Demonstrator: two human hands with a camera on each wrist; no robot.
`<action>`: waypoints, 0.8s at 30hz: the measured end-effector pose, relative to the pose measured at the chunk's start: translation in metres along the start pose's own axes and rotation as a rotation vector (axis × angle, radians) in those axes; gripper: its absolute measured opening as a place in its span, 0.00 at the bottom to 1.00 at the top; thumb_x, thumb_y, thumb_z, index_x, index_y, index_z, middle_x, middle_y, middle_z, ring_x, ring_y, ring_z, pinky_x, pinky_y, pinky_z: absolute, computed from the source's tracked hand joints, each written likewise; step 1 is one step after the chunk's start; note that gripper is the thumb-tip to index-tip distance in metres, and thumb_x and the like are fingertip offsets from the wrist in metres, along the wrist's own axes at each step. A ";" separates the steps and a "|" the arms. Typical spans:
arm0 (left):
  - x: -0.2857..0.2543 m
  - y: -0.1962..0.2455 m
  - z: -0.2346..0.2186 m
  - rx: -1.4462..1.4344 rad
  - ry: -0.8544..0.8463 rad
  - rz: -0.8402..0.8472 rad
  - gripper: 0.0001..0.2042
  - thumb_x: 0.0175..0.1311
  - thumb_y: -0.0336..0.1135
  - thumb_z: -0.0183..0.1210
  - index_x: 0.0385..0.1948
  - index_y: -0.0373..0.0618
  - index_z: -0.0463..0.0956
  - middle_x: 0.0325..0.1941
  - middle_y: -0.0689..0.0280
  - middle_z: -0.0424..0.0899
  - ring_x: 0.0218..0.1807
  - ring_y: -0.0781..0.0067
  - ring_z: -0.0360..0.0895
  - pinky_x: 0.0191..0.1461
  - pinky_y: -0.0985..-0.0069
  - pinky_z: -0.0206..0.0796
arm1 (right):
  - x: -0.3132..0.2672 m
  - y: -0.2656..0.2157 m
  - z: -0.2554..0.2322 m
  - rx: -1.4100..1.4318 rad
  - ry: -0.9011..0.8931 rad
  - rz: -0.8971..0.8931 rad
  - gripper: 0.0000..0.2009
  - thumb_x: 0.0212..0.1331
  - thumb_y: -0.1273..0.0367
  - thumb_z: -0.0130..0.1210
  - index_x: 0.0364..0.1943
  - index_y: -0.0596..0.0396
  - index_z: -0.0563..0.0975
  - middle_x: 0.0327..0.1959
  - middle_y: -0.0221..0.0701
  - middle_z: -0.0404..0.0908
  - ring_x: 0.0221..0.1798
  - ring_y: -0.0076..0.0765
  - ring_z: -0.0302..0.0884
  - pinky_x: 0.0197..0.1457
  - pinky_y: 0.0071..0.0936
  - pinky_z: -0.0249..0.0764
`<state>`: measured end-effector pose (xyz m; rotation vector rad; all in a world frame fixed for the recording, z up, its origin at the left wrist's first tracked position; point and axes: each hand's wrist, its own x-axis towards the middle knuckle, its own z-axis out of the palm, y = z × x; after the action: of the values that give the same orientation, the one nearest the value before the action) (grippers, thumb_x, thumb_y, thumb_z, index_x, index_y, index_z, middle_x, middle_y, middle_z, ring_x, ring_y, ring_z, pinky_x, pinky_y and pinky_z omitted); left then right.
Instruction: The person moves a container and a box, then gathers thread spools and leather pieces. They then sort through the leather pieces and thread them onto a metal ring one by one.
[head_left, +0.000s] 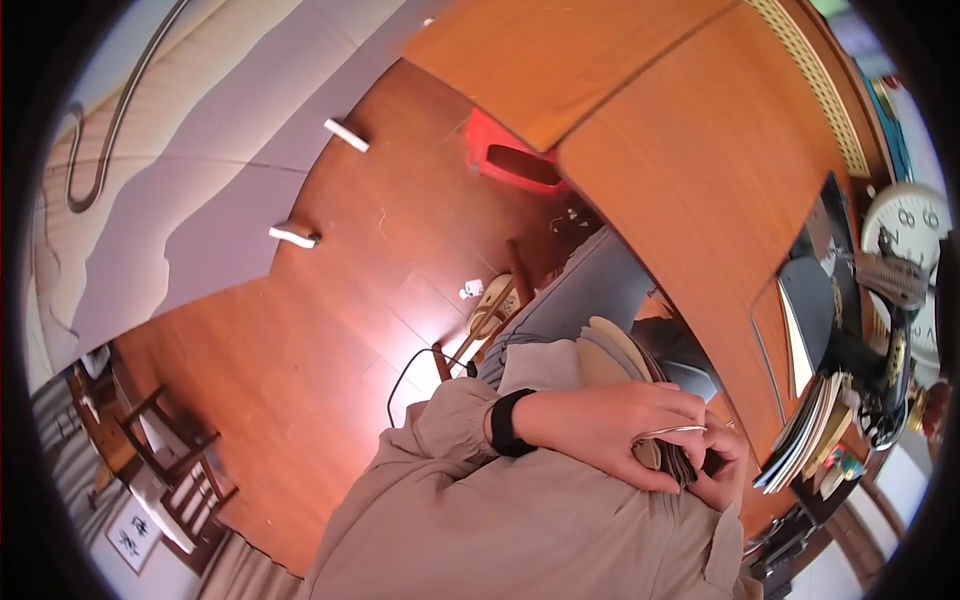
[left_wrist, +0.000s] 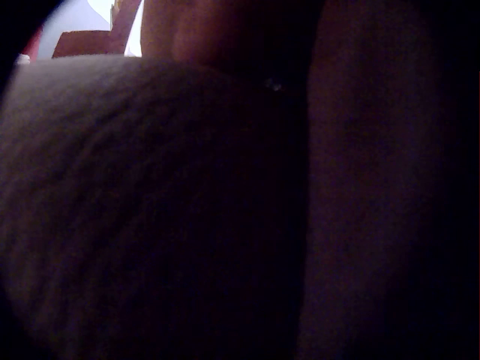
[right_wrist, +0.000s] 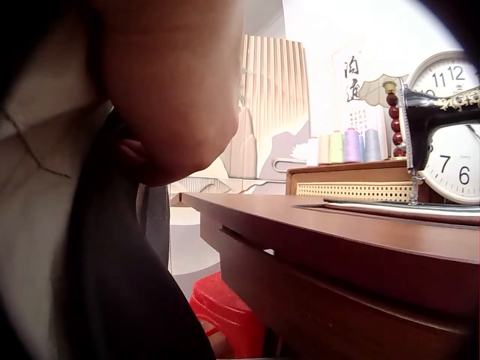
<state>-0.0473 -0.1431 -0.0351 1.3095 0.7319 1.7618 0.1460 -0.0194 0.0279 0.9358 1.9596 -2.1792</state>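
Against the beige jacket in the head view, a bundle of thin, round-edged pieces (head_left: pixel 608 358), beige to dark brown, lies between the two hands. My left hand (head_left: pixel 600 425), with a black band at its wrist, curls its fingers and thumb round the bundle's lower part. A thin pale curved thing (head_left: pixel 672 430) crosses its fingers. My right hand (head_left: pixel 722 465) grips the bundle's edge from the right, its fingertips partly hidden. The right wrist view shows this hand (right_wrist: pixel 176 97) bent close to the clothing. Dark cloth (left_wrist: pixel 135 195) and blurred skin fill the left wrist view.
A wooden table (head_left: pixel 700 190) stands beside the lap, with a black sewing machine (right_wrist: pixel 442 112) and a large clock (right_wrist: pixel 454 169) on its far side. Thread spools (right_wrist: pixel 351 145) stand behind. A red stool (right_wrist: pixel 229 304) is under the table edge. Papers (head_left: pixel 805 430) lie at right.
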 end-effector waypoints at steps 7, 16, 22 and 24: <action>-0.011 0.006 -0.021 0.024 -0.004 0.014 0.14 0.58 0.34 0.70 0.43 0.47 0.77 0.41 0.65 0.75 0.43 0.62 0.74 0.50 0.68 0.66 | 0.018 -0.010 0.016 -0.027 -0.031 0.018 0.15 0.34 0.84 0.50 0.31 0.62 0.80 0.41 0.36 0.79 0.47 0.36 0.76 0.56 0.29 0.67; 0.008 0.007 -0.002 -0.030 -0.078 -0.110 0.12 0.57 0.34 0.70 0.40 0.48 0.79 0.41 0.67 0.75 0.45 0.63 0.73 0.49 0.69 0.68 | -0.004 0.001 -0.001 -0.001 -0.002 0.032 0.16 0.35 0.85 0.50 0.33 0.61 0.79 0.43 0.35 0.78 0.48 0.32 0.75 0.51 0.25 0.68; 0.041 -0.001 0.034 0.063 -0.189 -0.170 0.12 0.58 0.35 0.69 0.41 0.48 0.79 0.41 0.66 0.75 0.45 0.65 0.75 0.48 0.71 0.68 | -0.029 0.016 -0.035 0.081 0.023 -0.066 0.15 0.38 0.86 0.53 0.35 0.60 0.79 0.45 0.33 0.78 0.48 0.29 0.75 0.50 0.23 0.67; 0.054 -0.004 0.050 0.110 -0.241 -0.232 0.12 0.58 0.35 0.69 0.41 0.47 0.80 0.41 0.66 0.75 0.43 0.66 0.76 0.48 0.73 0.68 | -0.039 0.023 -0.048 0.087 0.038 -0.103 0.15 0.39 0.86 0.55 0.35 0.60 0.79 0.45 0.31 0.78 0.48 0.28 0.75 0.50 0.23 0.66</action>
<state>-0.0063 -0.0953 0.0029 1.4192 0.8159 1.3691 0.2064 0.0077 0.0261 0.9132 1.9866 -2.3362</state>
